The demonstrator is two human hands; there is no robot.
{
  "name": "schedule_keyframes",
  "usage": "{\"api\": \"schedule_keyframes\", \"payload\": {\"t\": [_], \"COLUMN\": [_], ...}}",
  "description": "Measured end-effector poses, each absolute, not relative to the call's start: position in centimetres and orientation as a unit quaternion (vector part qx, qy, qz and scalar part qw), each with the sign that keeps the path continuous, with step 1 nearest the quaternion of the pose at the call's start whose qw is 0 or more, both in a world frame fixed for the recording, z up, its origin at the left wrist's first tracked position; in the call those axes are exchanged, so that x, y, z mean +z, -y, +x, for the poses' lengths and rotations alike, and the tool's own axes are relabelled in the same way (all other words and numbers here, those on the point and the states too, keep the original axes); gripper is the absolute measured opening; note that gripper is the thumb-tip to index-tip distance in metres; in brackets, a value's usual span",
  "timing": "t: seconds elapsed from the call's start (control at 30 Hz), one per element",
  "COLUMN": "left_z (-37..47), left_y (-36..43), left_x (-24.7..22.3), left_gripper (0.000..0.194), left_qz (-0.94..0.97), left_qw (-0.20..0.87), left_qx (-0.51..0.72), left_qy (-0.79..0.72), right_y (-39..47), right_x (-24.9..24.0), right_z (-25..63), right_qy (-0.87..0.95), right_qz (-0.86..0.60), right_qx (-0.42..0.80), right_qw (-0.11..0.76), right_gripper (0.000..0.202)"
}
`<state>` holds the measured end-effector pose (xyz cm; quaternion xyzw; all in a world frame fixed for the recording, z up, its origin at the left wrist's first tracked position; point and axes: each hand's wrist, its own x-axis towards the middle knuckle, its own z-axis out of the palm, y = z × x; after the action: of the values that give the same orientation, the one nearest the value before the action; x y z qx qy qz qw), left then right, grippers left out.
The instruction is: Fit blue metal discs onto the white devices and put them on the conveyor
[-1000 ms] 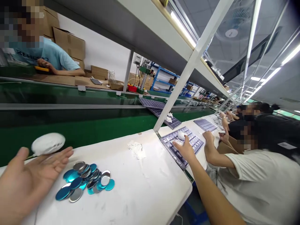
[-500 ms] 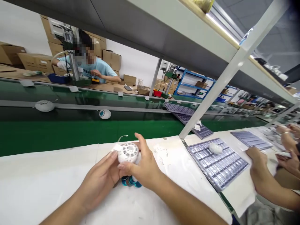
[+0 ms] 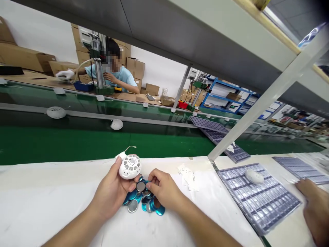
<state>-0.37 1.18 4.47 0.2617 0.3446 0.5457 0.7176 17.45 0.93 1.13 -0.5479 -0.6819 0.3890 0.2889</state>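
My left hand is closed around a white round plastic housing with a ring of vent slots on its face. A thin wire with a white tab sticks out behind it. Just below lies a pile of round metal discs, silver and shiny blue, on the white work surface. My right hand reaches into the pile from the right, thumb and forefinger pinched together at the discs. Whatever is between those fingertips is hidden.
White paper scraps lie right of my hands. Beyond them a gridded tray bears a white housing. A slanted post rises behind the tray. A green conveyor carries more white parts. Another person's hand is at far right.
My right hand has let go of the white housing and moved down to the discs. The left hand keeps the housing, now slightly further left. The camera view has shifted too.
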Motion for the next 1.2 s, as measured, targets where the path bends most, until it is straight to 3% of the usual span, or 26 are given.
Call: {"api": "schedule_keyframes", "payload": {"t": [0.1, 0.33, 0.47, 1.07, 1.2], "left_z": [-0.1, 0.4, 0.9, 1.3, 1.2], "left_y": [-0.9, 0.2, 0.9, 1.7, 1.8], "left_x": [4.7, 4.2, 4.2, 4.1, 4.3], "left_gripper": [0.036, 0.044, 0.046, 0.058, 0.060], "left_qz": [0.288, 0.372, 0.409, 0.491, 0.516], "left_qw": [0.708, 0.684, 0.670, 0.651, 0.670], "left_qx": [0.537, 0.503, 0.469, 0.403, 0.395], "left_qy": [-0.358, -0.376, -0.405, -0.415, -0.358], "right_y": [-0.5, 1.5, 2.5, 2.8, 2.4], "right_x": [1.7, 5.0, 5.1, 4.3, 4.0], "right_z": [18.4, 19.4, 18.7, 18.2, 18.1], "right_qy": [0.666, 0.581, 0.579, 0.657, 0.577], "right_qz": [-0.533, -0.432, -0.406, -0.476, -0.527], "right_qx": [0.426, 0.498, 0.473, 0.337, 0.385], "right_qw": [0.302, 0.478, 0.525, 0.477, 0.490], "right_gripper": [0.007, 0.010, 0.007, 0.003, 0.031]}}
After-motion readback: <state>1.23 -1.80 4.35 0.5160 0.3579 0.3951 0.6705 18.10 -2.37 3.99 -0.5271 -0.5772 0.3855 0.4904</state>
